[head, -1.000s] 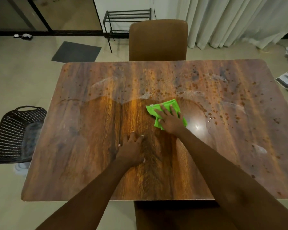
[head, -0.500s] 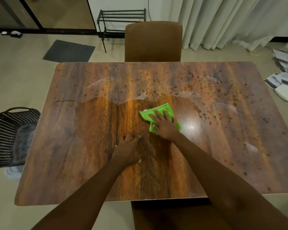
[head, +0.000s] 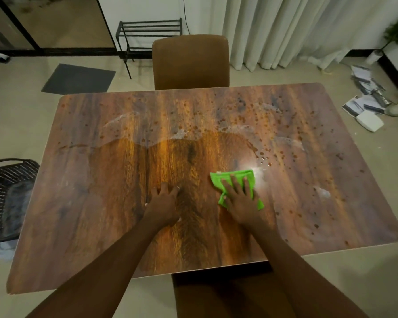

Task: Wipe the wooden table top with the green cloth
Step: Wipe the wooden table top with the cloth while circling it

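Observation:
The wooden table top (head: 97, 203) fills the view; its far half and right side carry droplets, dark spots and pale streaks, while the near middle looks glossy. The green cloth (head: 225, 180) lies folded right of centre. My right hand (head: 240, 200) presses flat on it with straight, spread fingers, covering much of the cloth. Flat on bare wood just left of it rests my left hand (head: 164, 203), fingers spread, holding nothing.
A brown chair (head: 190, 61) stands at the far edge, another chair seat (head: 216, 294) under the near edge. A black perforated basket (head: 7, 191) sits on the floor at left. Papers and boxes (head: 368, 106) litter the floor at right. A metal rack (head: 147, 33) stands by the wall.
My right hand has slid the green cloth towards me and to the right across the wood. My left hand has stayed planted on the table. The camera has shifted.

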